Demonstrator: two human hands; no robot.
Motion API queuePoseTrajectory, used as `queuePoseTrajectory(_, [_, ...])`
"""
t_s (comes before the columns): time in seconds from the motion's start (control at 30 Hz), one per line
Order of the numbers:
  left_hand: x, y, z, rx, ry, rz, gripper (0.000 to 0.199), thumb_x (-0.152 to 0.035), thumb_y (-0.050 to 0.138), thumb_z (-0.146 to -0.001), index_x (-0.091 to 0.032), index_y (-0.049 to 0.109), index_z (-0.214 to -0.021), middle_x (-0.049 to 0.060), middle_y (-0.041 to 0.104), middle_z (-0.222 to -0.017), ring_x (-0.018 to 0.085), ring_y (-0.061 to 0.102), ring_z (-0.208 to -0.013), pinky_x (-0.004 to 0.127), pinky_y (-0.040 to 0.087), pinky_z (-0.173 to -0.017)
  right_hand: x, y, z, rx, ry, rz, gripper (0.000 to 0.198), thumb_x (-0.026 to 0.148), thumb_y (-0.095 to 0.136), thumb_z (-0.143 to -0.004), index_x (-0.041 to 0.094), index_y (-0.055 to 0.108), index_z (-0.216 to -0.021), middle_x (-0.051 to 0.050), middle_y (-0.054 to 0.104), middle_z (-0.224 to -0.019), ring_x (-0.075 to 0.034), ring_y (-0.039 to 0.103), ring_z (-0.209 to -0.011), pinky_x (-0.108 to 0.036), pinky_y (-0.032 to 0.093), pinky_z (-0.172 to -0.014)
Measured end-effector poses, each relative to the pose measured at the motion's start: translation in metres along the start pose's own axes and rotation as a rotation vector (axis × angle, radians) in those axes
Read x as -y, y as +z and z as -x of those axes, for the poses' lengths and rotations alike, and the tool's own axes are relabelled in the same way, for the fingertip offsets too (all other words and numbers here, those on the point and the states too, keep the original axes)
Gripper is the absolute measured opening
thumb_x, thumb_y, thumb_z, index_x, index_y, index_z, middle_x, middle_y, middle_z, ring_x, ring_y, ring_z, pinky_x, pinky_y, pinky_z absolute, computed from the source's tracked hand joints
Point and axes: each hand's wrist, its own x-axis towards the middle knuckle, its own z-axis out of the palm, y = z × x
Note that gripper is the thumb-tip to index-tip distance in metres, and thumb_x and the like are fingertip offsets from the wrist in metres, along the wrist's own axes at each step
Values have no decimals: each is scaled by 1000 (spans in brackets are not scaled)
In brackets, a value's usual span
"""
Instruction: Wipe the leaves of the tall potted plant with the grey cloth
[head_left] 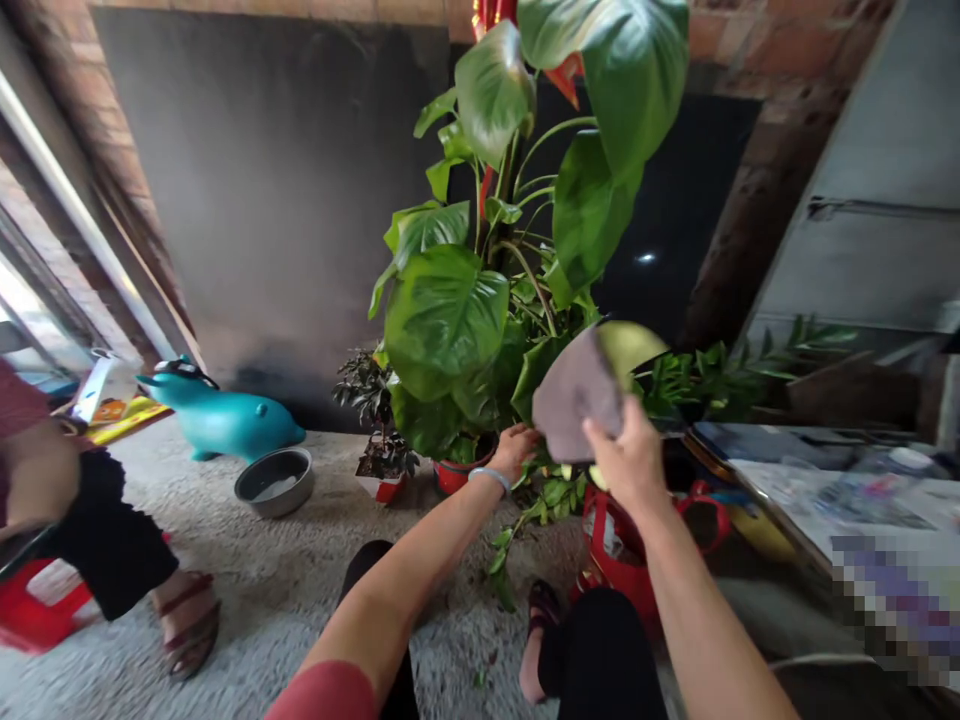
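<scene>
A greyish-mauve cloth [576,400] is pinched in my right hand [634,458], thumb on its near side. Behind the cloth, a yellow-green leaf [631,348] shows at the upper right; whether the hand also grips it I cannot tell. My left hand [516,452], with a pale bangle at the wrist, reaches in beside the cloth among the lower leaves. Its fingers are bent, and what they hold is hidden. Above both hands stands a tall plant with broad green leaves [446,315] in a red pot [456,476].
A small potted plant [382,460], a grey basin [274,482] and a teal animal toy [232,415] stand left on the concrete floor. At far left sits another person [97,520]. To the right are a red bag [619,545] and a cluttered table [795,490].
</scene>
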Motion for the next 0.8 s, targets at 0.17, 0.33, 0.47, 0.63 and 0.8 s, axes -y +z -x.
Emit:
queuePoseTrajectory(0.17, [-5,-22,7,50,37,-29,23,-27,84,-65,-17,68,-76,4,69,-74,16,60,-67,29,47,-68,-57,-21,68,446,246,-49,42,43,67,-66,24,74,-102,-9,78,-93,-35,74,-90,-54,56,-92])
queuePoseTrajectory(0.33, [-8,-24,24,139,11,-14,24,-29,84,-66,-17,66,-77,2,67,-75,14,59,-66,30,49,-70,-8,-72,37,-33,187,-45,51,56,75,-67,26,71,-108,-7,76,-94,-31,72,-87,-44,57,-82])
queuePoseTrajectory(0.47, [-6,-6,34,227,-19,33,29,-29,86,-65,-17,63,-77,2,67,-75,15,61,-65,34,54,-73,15,-34,0,-333,-2,-14,44,52,67,-68,23,64,-100,-14,73,-99,-33,69,-94,-47,54,-86])
queuePoseTrajectory(0.63, [-3,-44,38,142,-45,-36,23,-25,84,-70,-17,67,-82,2,67,-72,16,63,-66,31,54,-72,-52,9,57,160,165,91,47,50,58,-67,22,67,-104,-15,75,-94,-37,71,-94,-51,53,-89])
queuePoseTrajectory(0.8, [-28,-116,38,-81,-19,-40,41,-18,84,-70,-17,70,-108,9,75,-100,19,68,-85,32,55,-79,-76,-36,91,283,404,12,55,54,65,-63,22,70,-107,-11,77,-93,-35,73,-89,-45,56,-84])
